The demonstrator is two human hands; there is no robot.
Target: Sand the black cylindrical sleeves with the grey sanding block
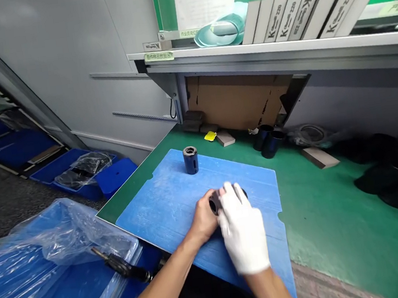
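My bare left hand (203,219) and my white-gloved right hand (242,229) meet over a small dark cylindrical part (215,202) on the blue mat (162,207). Both hands are closed around that part; the glove covers most of it. A second dark blue cylinder (190,160) with a hollow top stands upright on the mat's far side, well apart from both hands.
The green bench (320,211) carries dark tubes (269,142), wooden blocks (319,156) and black parts at right. Cardboard (236,100) leans under a shelf of grey boxes (313,12). Blue bins with clear plastic (44,257) stand at left, a dark tool (122,266) among them.
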